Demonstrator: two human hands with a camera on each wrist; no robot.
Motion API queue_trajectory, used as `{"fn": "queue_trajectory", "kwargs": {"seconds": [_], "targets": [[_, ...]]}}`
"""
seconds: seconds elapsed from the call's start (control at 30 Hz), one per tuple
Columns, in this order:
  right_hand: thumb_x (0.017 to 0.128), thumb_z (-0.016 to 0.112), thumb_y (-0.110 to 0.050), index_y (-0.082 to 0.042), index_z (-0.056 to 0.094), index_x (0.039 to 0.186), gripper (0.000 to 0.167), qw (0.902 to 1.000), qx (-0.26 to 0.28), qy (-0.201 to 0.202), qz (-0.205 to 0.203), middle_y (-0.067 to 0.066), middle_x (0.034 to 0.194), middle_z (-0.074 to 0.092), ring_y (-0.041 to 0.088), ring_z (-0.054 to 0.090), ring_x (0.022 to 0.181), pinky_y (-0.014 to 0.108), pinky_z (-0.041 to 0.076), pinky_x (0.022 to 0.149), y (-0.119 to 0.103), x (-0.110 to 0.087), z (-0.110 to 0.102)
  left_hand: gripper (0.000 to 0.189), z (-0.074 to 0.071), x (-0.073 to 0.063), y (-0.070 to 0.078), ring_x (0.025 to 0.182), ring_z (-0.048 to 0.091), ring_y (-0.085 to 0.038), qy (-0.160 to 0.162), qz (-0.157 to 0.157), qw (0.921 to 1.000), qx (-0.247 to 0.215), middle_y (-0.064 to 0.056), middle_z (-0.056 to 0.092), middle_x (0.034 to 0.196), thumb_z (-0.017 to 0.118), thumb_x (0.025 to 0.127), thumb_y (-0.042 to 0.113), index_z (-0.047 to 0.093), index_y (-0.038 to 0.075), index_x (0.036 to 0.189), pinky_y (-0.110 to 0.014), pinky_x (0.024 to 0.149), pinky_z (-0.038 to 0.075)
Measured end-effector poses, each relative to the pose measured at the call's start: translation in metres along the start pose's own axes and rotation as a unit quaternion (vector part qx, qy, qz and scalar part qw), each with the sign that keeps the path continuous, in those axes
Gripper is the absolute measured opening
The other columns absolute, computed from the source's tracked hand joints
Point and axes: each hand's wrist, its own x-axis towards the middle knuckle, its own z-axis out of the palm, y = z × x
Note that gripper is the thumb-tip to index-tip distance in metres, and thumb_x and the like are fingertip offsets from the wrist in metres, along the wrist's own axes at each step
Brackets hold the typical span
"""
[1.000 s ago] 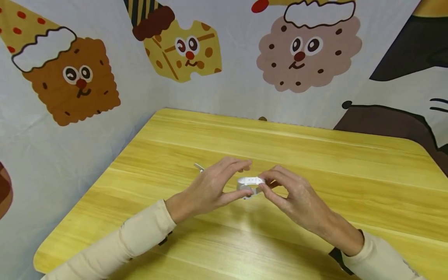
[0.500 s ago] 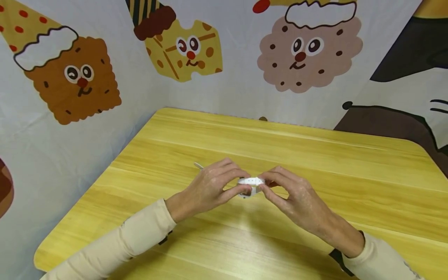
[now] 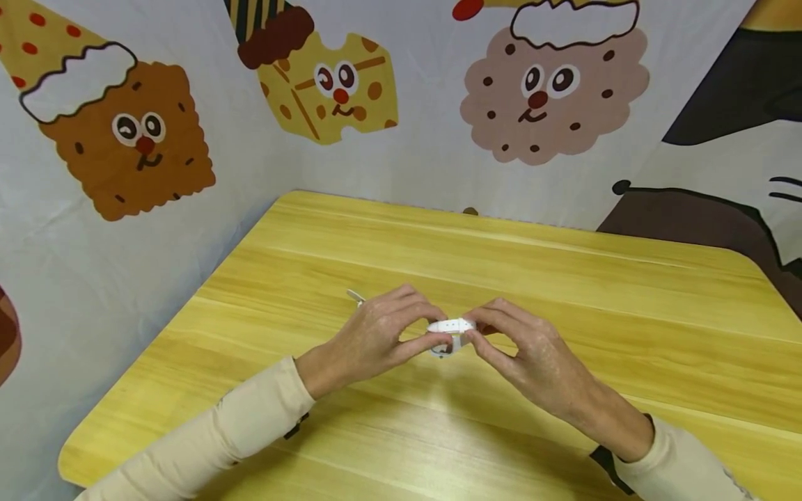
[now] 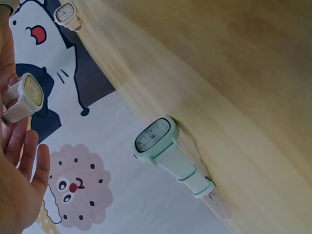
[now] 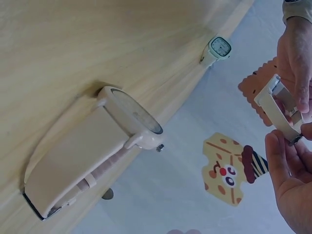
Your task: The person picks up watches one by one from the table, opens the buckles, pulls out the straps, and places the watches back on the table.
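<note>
A white wristwatch [image 3: 452, 325], its strap fastened in a loop, is held up between both hands over the table. My left hand [image 3: 388, 334] pinches it on the left, thumb below and fingers above. My right hand [image 3: 532, 355] pinches the strap's right end, where the buckle [image 5: 295, 139] shows in the right wrist view. The strap faces up in the head view, with the case partly hidden behind the left thumb. In the left wrist view the watch's squarish dial [image 4: 33, 90] is seen.
A mint-green watch [image 4: 170, 156] lies on the wooden table [image 3: 376, 243] beyond the left hand, mostly hidden in the head view. A pale pink watch [image 5: 78, 156] lies on the right side. A cartoon-printed cloth [image 3: 426, 174] hangs behind the table.
The left fingers have come down onto the white watch, having been spread above it. A strap loop has shifted right towards the right fingers. The right hand has hardly moved.
</note>
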Motion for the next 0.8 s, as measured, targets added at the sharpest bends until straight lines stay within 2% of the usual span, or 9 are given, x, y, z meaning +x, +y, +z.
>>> {"fn": "queue_trajectory", "kwargs": {"seconds": [0.2, 0.43, 0.63, 0.8], "targets": [[0.082, 0.076, 0.016, -0.003, 0.071, 0.112, 0.036, 0.9999, 0.004, 0.01, -0.012, -0.003, 0.106, 0.065, 0.013, 0.068, 0.091, 0.021, 0.056, 0.078, 0.0004, -0.0007, -0.0005, 0.018, -0.0014, 0.0025, 0.0017, 0.09, 0.061, -0.01, -0.016, -0.012, 0.9998, -0.001, 0.001, 0.072, 0.098, 0.078, 0.093, 0.02, 0.073, 0.006, 0.103, -0.014, 0.076, 0.049], [0.084, 0.076, 0.013, -0.003, 0.071, 0.11, 0.031, 1.0, 0.006, 0.002, -0.007, -0.003, 0.107, 0.065, 0.012, 0.068, 0.093, 0.025, 0.058, 0.078, 0.0014, -0.0002, 0.0013, 0.016, -0.0016, -0.0002, 0.0025, 0.087, 0.061, -0.009, -0.013, -0.01, 0.9998, 0.014, 0.0, 0.073, 0.096, 0.076, 0.094, 0.019, 0.074, 0.006, 0.103, -0.012, 0.073, 0.048], [0.084, 0.076, 0.013, -0.002, 0.07, 0.111, 0.032, 0.9999, 0.01, 0.002, -0.006, -0.003, 0.107, 0.065, 0.013, 0.068, 0.093, 0.023, 0.057, 0.078, 0.0021, -0.002, 0.0012, 0.017, -0.0003, -0.0032, 0.0026, 0.089, 0.062, -0.01, -0.014, -0.017, 0.9997, 0.005, -0.001, 0.073, 0.098, 0.074, 0.096, 0.019, 0.073, 0.005, 0.106, -0.013, 0.075, 0.049], [0.083, 0.076, 0.014, -0.002, 0.07, 0.111, 0.032, 0.9999, 0.014, 0.002, -0.004, -0.003, 0.107, 0.065, 0.013, 0.068, 0.093, 0.021, 0.056, 0.08, 0.0028, -0.0028, 0.002, 0.016, -0.0008, -0.003, 0.0006, 0.09, 0.063, -0.011, -0.016, -0.016, 0.9997, 0.007, 0.0, 0.073, 0.097, 0.077, 0.093, 0.018, 0.073, 0.006, 0.102, -0.015, 0.079, 0.05]]}}
